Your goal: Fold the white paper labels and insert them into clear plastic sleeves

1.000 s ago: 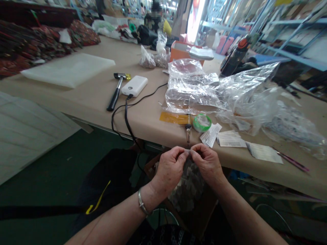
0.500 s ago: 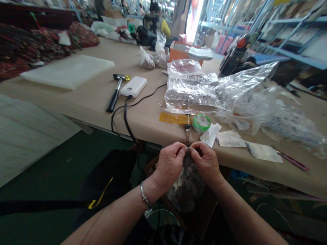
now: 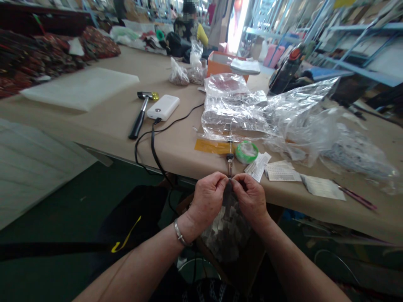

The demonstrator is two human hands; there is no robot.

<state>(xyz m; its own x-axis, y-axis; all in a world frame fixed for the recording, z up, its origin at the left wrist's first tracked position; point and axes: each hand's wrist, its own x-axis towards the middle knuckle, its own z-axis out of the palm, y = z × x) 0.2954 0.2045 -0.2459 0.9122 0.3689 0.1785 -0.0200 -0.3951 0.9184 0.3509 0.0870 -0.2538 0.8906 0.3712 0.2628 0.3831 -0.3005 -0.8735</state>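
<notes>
My left hand [image 3: 210, 193] and my right hand [image 3: 250, 195] meet at the table's front edge, each pinching with thumb and forefinger. What sits between the fingertips is too small to make out. Just beyond them a soldering-iron-like tool [image 3: 230, 163] points toward me, its tip close to my fingers. Below my hands is a box lined with clear plastic, holding many small pale pieces [image 3: 227, 230]. Beside the tool lie a green-rimmed round roll [image 3: 247, 152], a strip of amber tape [image 3: 212, 146] and folded white labels [image 3: 257, 166].
Crumpled clear plastic bags [image 3: 239, 109] cover the table's middle and right. A hammer [image 3: 139, 117], a white power bank [image 3: 163, 107] with a black cable and a white board [image 3: 82, 88] lie left. Purple tweezers [image 3: 355, 196] rest at right. A person [image 3: 189, 27] sits far back.
My hands stay together at the same spot, with only a slight shift of the fingertips. The whole view has moved a little; objects on the table have not moved.
</notes>
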